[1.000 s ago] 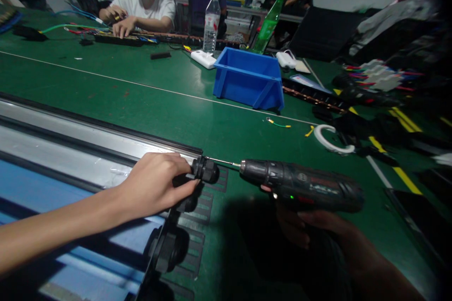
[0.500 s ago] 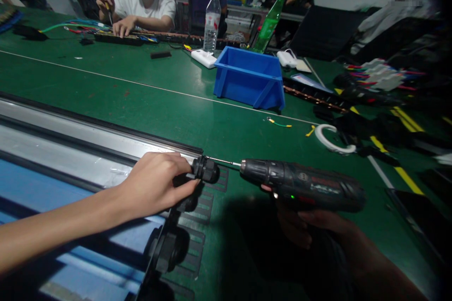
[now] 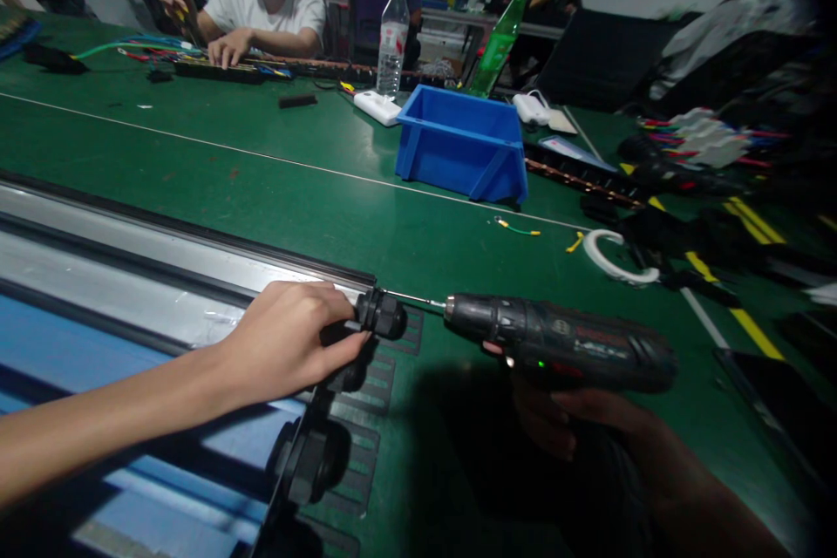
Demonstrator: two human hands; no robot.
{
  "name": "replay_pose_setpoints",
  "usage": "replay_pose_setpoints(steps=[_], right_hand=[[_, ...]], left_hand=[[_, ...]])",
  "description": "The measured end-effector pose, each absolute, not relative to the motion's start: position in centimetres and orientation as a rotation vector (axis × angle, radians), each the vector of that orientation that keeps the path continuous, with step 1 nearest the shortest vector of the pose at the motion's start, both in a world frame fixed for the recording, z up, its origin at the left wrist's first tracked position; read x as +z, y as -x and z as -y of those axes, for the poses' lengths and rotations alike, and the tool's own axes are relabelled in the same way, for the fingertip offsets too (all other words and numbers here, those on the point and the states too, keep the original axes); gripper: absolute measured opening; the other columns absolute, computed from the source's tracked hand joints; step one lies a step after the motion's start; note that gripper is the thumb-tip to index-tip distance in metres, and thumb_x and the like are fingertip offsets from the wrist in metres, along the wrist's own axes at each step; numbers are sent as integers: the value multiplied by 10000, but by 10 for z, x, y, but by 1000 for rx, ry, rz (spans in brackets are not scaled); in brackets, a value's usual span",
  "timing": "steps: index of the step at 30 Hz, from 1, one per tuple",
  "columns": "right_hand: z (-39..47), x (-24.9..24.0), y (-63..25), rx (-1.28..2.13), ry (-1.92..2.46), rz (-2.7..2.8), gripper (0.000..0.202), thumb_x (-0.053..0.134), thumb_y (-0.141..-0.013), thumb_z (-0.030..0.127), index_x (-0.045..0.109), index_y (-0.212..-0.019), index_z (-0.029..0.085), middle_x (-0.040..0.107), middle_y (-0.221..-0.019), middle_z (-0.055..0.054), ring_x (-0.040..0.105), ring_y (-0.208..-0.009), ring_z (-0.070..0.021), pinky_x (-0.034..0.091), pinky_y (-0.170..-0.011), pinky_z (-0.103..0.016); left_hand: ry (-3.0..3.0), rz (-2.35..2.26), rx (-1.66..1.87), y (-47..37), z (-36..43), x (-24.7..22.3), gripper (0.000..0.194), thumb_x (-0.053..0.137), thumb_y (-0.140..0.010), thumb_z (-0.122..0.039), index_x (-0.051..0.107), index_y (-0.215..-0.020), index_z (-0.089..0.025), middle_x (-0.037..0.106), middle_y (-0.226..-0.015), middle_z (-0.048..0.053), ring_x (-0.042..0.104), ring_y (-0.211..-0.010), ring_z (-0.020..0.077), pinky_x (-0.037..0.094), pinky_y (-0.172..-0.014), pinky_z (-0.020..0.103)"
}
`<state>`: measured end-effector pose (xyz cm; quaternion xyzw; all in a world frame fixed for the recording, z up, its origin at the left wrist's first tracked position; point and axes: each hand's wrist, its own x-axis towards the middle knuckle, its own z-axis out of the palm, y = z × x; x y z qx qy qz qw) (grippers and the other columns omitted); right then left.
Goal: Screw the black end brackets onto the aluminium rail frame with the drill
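Note:
My left hand (image 3: 294, 336) is closed at the end of a long silver aluminium housing (image 3: 157, 270), thumb and forefinger around the base of a black cable gland (image 3: 385, 316). More black cable glands (image 3: 317, 462) sit lower along the same end plate. My right hand (image 3: 588, 418) grips a dark cordless drill (image 3: 562, 340) by its handle, a finger at the trigger. A small green light glows on the drill. Its long thin bit (image 3: 415, 299) points left and reaches the top corner of the end plate, just above the gland. The screw head at the tip is too small to see.
Beyond the housing stand a blue bin (image 3: 461, 148), a clear water bottle (image 3: 392, 44) and a green bottle (image 3: 500, 44). A short green wire (image 3: 516, 228) and a white ring (image 3: 618, 257) lie on the green table (image 3: 261, 157). Across it, a co-worker (image 3: 268, 17) handles wiring.
My hands and the drill hold their places, the bit still against the end plate corner. Across the table, the co-worker's raised hand has moved up and left, away from the wiring.

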<state>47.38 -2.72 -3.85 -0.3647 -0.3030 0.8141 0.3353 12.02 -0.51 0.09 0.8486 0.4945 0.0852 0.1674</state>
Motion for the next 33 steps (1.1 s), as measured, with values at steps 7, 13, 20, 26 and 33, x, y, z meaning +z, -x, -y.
replay_pose_setpoints(steps=[7,13,20,26,33], right_hand=[[29,-33,-473,2101,1017,824,466,781,-759,307,690,-1202,195,593,-756,-34,564,-604,-172,393,-516,-293],[28,-32,-472,2110,1026,794,485,786,-757,289,677,-1223,206,552,-702,-3,512,-550,-144,372,-490,-277],[28,-32,-472,2068,1040,907,288,779,-766,338,722,-1000,180,562,-718,-19,523,-556,-149,384,-488,-281],[28,-26,-470,2087,1051,893,246,780,-757,347,712,-921,177,586,-742,-32,546,-591,-157,428,-517,-288],[28,-28,-471,2128,1021,833,357,776,-768,327,706,-1084,178,574,-753,-25,541,-596,-147,420,-520,-275]], left_hand=[[-2417,-1408,259,-121,5,0,334,525,-972,-414,702,-821,-174,695,-790,63,659,-789,210,436,-716,313],[-2408,-1401,259,-120,5,0,334,521,-973,-417,705,-832,-176,690,-790,59,650,-778,205,429,-709,312],[-2443,-1390,281,-120,5,0,330,529,-972,-404,678,-788,-175,683,-767,54,644,-758,198,423,-697,308],[-2441,-1391,289,-120,5,0,321,534,-969,-399,690,-799,-175,686,-767,57,654,-766,203,432,-700,308],[-2423,-1403,266,-120,5,0,332,519,-974,-416,712,-845,-178,695,-801,60,665,-806,214,437,-719,318]])
